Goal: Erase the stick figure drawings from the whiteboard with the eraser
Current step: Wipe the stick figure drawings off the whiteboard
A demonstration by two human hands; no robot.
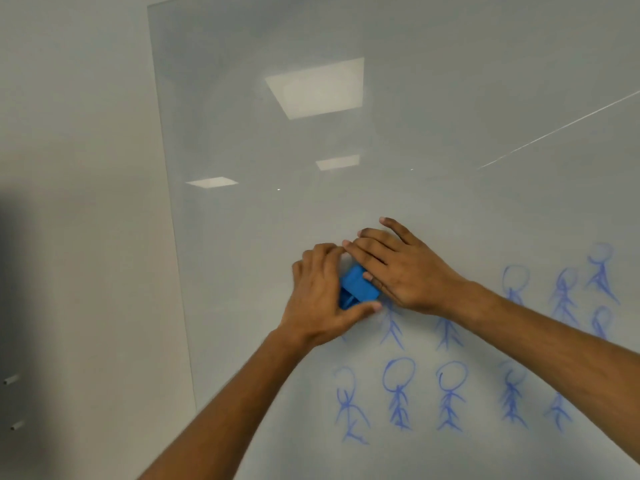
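A blue eraser point(356, 287) is pressed against the glass whiteboard point(311, 133) near its middle. My left hand point(322, 292) grips the eraser from the left, thumb under it. My right hand point(405, 268) lies flat over the eraser's right side, fingers spread and pointing left. Several blue stick figures point(398, 393) are drawn on the board below and to the right of my hands. My hands and right forearm cover parts of the upper row of figures. The figures at the right look faint and smeared.
A bare white wall point(79, 202) adjoins the board's left edge. Two small metal pegs point(12, 379) stick out of the wall at the lower left. Ceiling lights reflect in the board's upper area point(318, 88).
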